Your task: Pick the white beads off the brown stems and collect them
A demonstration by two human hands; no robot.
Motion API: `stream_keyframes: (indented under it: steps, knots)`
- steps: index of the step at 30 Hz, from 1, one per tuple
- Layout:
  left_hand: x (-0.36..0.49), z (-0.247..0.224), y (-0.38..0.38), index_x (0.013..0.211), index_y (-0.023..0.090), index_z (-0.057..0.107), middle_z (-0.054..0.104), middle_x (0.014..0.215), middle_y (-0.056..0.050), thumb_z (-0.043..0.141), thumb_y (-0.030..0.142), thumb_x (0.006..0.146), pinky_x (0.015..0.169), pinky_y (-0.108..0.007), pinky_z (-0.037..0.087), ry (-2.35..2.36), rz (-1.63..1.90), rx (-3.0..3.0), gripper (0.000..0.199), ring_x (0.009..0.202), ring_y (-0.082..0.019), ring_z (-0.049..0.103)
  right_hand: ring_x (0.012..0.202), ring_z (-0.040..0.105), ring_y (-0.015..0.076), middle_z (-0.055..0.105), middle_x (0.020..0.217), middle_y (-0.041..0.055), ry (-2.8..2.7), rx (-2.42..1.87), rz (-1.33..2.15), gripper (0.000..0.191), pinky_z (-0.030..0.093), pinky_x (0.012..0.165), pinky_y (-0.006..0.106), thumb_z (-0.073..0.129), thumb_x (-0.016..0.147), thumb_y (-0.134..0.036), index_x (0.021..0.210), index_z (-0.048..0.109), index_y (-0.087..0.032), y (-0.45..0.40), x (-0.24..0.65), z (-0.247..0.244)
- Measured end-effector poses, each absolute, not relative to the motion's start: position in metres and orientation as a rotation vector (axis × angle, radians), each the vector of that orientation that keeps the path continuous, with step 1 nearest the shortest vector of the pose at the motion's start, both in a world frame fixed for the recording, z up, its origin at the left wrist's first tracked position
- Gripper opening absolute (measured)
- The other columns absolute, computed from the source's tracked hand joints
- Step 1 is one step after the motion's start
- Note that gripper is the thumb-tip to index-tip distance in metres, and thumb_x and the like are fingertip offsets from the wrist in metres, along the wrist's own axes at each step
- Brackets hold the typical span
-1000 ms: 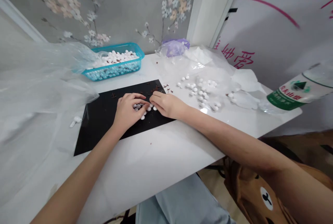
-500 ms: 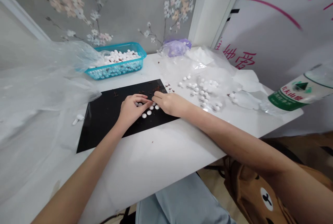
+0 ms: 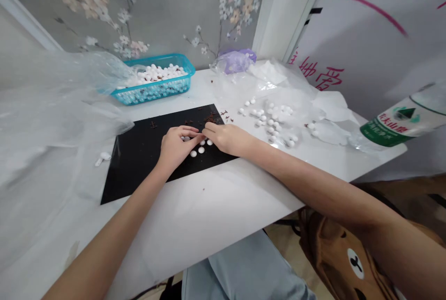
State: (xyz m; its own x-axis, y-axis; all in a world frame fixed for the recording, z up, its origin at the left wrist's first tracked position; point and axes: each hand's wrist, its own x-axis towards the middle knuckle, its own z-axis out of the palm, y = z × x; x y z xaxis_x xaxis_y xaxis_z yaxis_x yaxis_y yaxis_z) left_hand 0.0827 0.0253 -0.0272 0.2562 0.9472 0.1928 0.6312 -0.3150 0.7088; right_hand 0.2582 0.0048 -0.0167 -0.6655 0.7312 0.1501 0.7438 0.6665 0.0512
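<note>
My left hand (image 3: 177,146) and my right hand (image 3: 223,137) meet at the fingertips over a black mat (image 3: 135,160). The left thumb and forefinger are pinched together; what they grip is too small and covered to name. My right fingers are curled in a pinch too, their contents hidden. Several small round white pieces (image 3: 201,150) lie on the mat under and beside the fingers, some partly covered. Beyond the right hand are small brown cross-shaped pieces (image 3: 210,118), with another brown piece (image 3: 153,125) farther left.
A blue plastic basket (image 3: 153,90) full of white and brown pieces stands at the back. Loose white pieces (image 3: 271,122) lie to the right, near clear plastic bags (image 3: 268,84) and a large bottle (image 3: 393,126). Plastic sheeting (image 3: 52,128) covers the left side. A brown bag (image 3: 331,253) is below the table.
Both hands keep nearly the same pose, fingertips together. One white piece below them sits slightly farther right and up. The view has shifted a little.
</note>
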Motion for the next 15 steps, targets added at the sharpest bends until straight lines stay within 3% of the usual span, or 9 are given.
stream_keyframes:
  steps: [7,15]
  knots:
    - [0.082,-0.023,0.024,0.068,0.024,0.073,0.071,0.093,-0.003,0.063,0.041,0.069,0.086,-0.034,0.046,1.425,0.802,2.031,0.02,0.094,-0.022,0.062,0.069,0.049,0.0141,0.053,0.091,0.0104,-2.683,-1.141,-0.045,0.024,0.033,0.058,0.026,0.032,0.09,-0.012,0.098,0.055,-0.009,0.005,0.263,-0.018]
    - [0.083,-0.024,0.025,0.065,0.025,0.071,0.071,0.091,-0.002,0.062,0.039,0.07,0.087,-0.035,0.044,1.437,0.804,2.102,0.018,0.092,-0.021,0.062,0.07,0.05,0.0166,0.057,0.089,0.0109,-2.598,-1.02,0.074,0.026,0.036,0.058,0.026,0.038,0.076,-0.007,0.095,0.056,-0.009,0.004,0.268,-0.017]
